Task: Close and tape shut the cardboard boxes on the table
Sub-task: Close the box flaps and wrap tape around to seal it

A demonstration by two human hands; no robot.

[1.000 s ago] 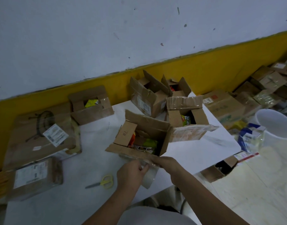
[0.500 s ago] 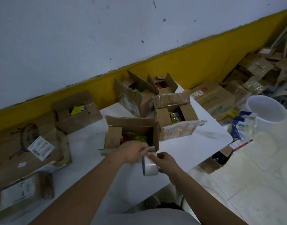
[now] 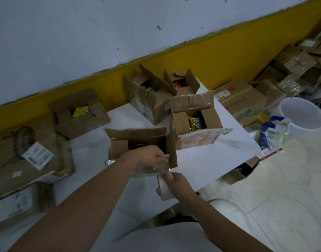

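1. Cardboard box (image 3: 137, 134) sits open at the table's (image 3: 210, 157) near edge; fold its flaps flat first.
2. Left hand (image 3: 148, 155) pinches the tape end (image 3: 152, 169) against it: press down firmly.
3. Right hand (image 3: 177, 184), fingers curled round the tape roll (image 3: 162, 187), should pull straight, taut.

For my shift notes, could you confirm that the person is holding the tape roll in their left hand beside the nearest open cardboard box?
Not quite: the head view shows the tape roll gripped in the right hand, beside the nearest open cardboard box; the left hand holds the tape end.
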